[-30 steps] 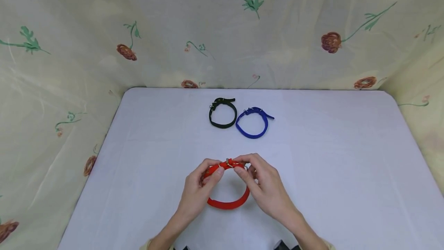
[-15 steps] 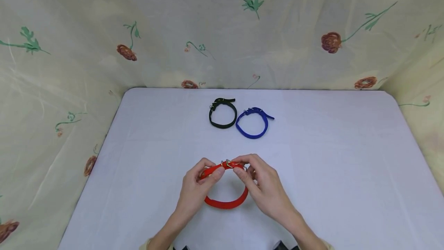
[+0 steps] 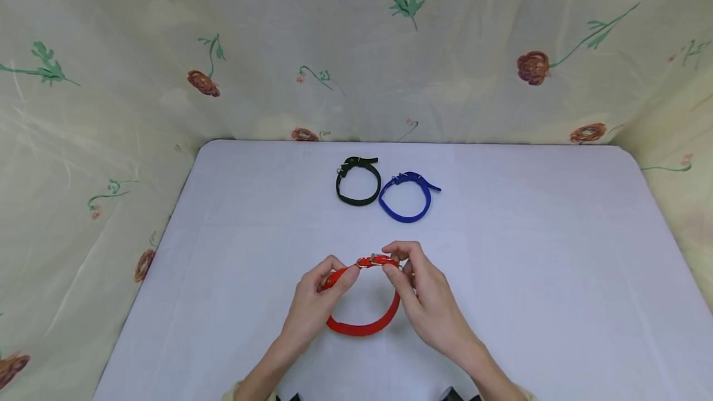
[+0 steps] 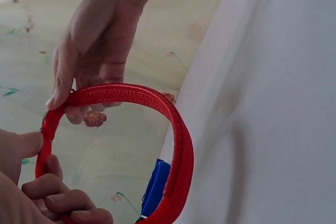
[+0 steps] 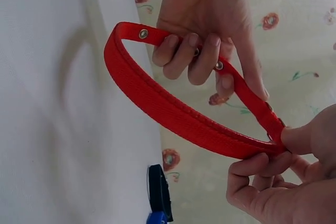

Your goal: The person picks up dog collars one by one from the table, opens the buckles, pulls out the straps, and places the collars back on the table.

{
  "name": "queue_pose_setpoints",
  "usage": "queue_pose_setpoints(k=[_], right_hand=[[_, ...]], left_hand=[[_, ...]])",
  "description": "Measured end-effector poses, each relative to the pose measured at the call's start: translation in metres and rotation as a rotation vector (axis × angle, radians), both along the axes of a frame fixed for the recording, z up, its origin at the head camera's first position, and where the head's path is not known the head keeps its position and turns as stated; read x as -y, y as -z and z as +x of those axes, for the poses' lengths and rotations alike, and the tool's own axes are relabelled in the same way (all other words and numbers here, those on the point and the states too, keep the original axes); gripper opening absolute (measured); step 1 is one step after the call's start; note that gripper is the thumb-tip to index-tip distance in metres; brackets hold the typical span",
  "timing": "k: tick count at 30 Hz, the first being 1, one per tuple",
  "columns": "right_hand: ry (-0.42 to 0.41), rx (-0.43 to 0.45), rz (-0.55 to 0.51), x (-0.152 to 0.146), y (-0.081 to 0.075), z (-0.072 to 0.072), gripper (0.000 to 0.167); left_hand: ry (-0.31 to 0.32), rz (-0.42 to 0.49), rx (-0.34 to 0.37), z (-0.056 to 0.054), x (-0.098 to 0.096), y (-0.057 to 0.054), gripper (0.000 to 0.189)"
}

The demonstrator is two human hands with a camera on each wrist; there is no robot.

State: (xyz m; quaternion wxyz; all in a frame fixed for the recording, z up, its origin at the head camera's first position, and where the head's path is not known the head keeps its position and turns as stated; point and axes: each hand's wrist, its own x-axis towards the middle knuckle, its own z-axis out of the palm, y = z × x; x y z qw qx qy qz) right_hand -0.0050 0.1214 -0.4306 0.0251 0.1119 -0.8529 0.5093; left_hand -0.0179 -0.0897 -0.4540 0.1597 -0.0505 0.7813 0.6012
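A red collar [image 3: 356,330] with a metal buckle [image 3: 373,259] forms a loop held up near the front of the table. My left hand [image 3: 313,299] grips its strap on the left, fingers curled round it beside the metal eyelets [image 5: 219,65] seen in the right wrist view. My right hand [image 3: 427,302] pinches the buckle end between thumb and fingers, with the index finger raised in the head view. Part of the strap is hidden behind both hands. Farther back lie a dark green collar [image 3: 358,202] and a blue collar [image 3: 405,218], both looped.
The white table [image 3: 234,221] runs back to a flower-patterned cloth [image 3: 457,60], which also hangs at both sides. Dark objects [image 3: 452,395], only partly visible, show at the bottom edge between the forearms.
My right hand has shifted slightly right and its index finger has lifted. The buckle has moved a little right and shows more fully. The left hand has moved slightly left. Both other collars stay put.
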Motion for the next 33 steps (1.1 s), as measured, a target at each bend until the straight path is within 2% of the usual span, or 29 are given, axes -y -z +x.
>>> queue_pose_setpoints(k=[4,9,11,14,20,24,29,33], right_hand=[[0.056,0.000,-0.073,-0.001,-0.001,-0.001,0.025],[0.115,0.015,-0.195,-0.011,-0.005,-0.004,0.027],[0.106,0.039,-0.230,-0.017,-0.006,-0.005,0.028],[0.089,0.068,-0.264,-0.025,-0.006,-0.006,0.032],[0.105,0.103,-0.289,-0.038,-0.008,-0.008,0.042],[0.145,0.120,-0.301,-0.049,-0.008,-0.010,0.039],[0.213,0.153,-0.369,-0.062,-0.006,-0.015,0.034],[0.285,0.157,-0.397,-0.071,-0.003,-0.019,0.030]], left_hand=[[0.051,-0.012,0.040,-0.002,0.001,0.002,0.032],[0.063,0.117,0.113,-0.001,0.008,0.006,0.037],[0.044,0.186,0.128,-0.001,0.011,0.006,0.038],[0.007,0.252,0.108,-0.001,0.016,0.006,0.039],[-0.078,0.315,0.068,-0.002,0.024,0.004,0.033],[-0.135,0.375,0.054,-0.005,0.032,0.002,0.028],[-0.182,0.441,0.023,-0.007,0.041,0.001,0.023],[-0.241,0.517,0.030,-0.009,0.045,0.000,0.022]])
